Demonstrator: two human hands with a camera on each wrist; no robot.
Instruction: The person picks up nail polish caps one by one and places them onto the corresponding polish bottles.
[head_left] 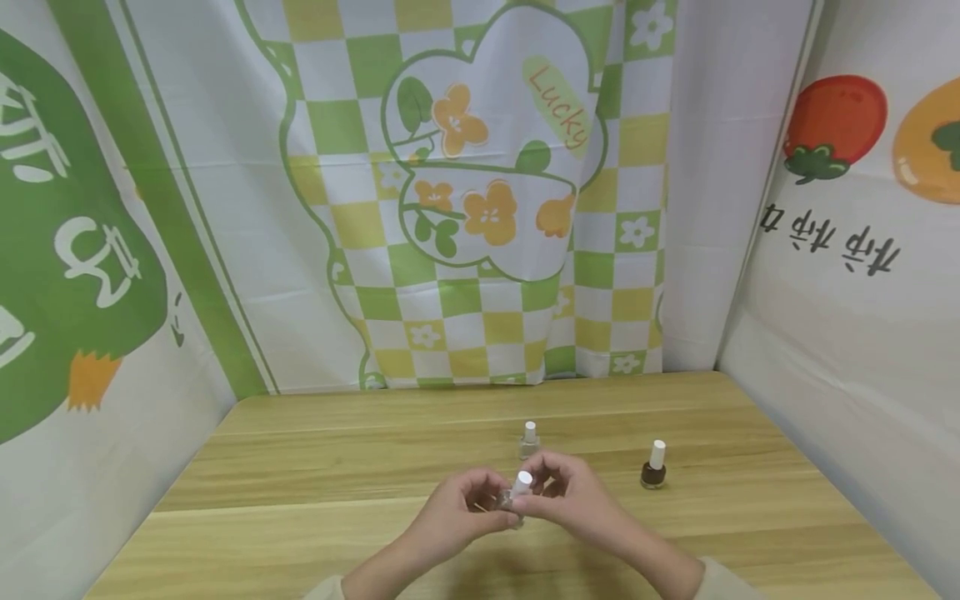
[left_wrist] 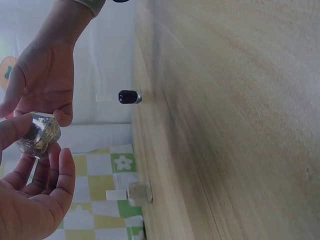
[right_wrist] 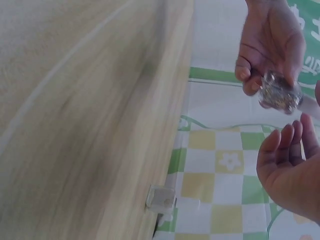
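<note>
Above the table, both hands hold one nail polish bottle of clear glass with glittery contents [left_wrist: 44, 134] and a white cap [head_left: 522, 481]. My left hand [head_left: 459, 505] grips the glass body between thumb and fingers. At the cap end, my right hand [head_left: 573, 498] pinches the white cap, its thumb lying near the cap's base; its fingertips are partly hidden. Just beyond the hands, a clear nail polish bottle [head_left: 529, 445] with a white cap stands upright on the table. Farther right stands a dark nail polish bottle [head_left: 653, 475], also white-capped.
The wooden table [head_left: 300, 450] reaches back to a green and yellow checked curtain [head_left: 465, 317]. Printed cloth walls rise at the left and right, the right one bearing a red fruit picture [head_left: 836, 121].
</note>
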